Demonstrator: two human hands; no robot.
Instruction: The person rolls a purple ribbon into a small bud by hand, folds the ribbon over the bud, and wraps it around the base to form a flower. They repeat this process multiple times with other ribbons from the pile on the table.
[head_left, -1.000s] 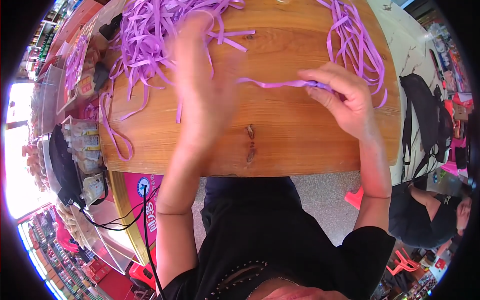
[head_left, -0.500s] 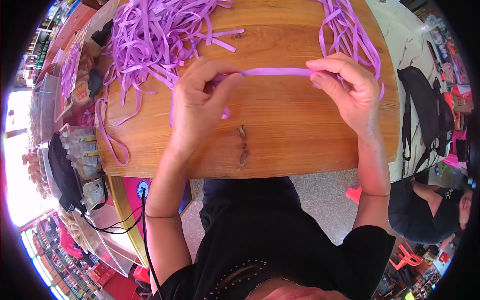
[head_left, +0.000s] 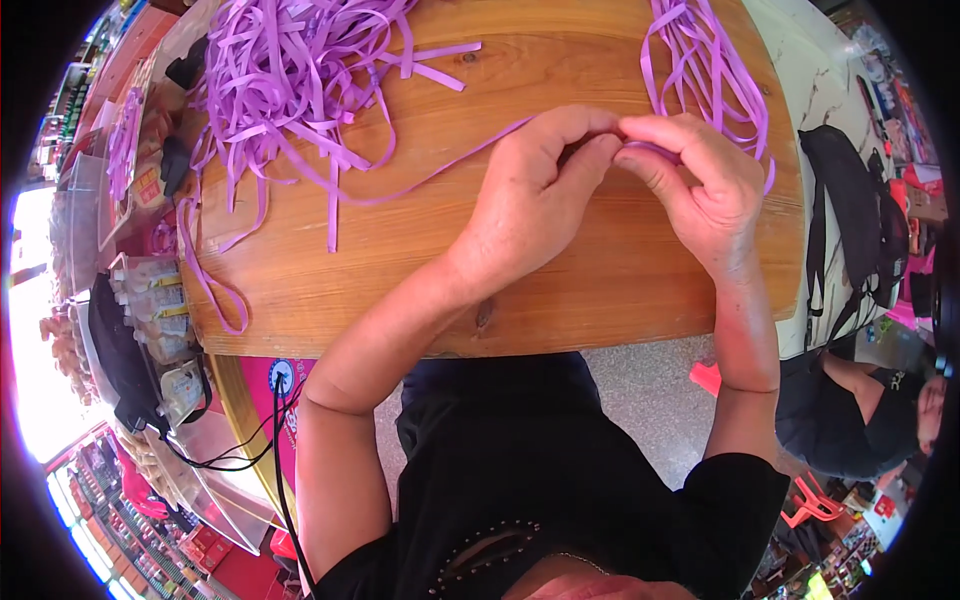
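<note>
A purple ribbon (head_left: pixel 430 180) runs from the heap on the left to my left hand (head_left: pixel 545 190), whose thumb and fingers are pinched on it. My right hand (head_left: pixel 700 175) touches the left at the fingertips and grips a short bit of the same ribbon between thumb and forefinger. The spot where the fingertips meet is mostly hidden by the fingers. A tangled heap of purple ribbons (head_left: pixel 290 80) lies at the far left of the wooden table (head_left: pixel 400 290). Beyond my right hand lies a looser bundle of purple ribbons (head_left: pixel 705 70).
Right of the wooden table is a white marbled surface with a black bag (head_left: pixel 850 210) on it. Bags of small items (head_left: pixel 160 300) and a black pouch (head_left: pixel 120 350) stand by the left edge. Another person (head_left: pixel 850 410) sits at the right.
My left hand has moved right to meet my right hand, so the stretch of ribbon between them is gone. A ribbon now trails from the left hand back to the heap.
</note>
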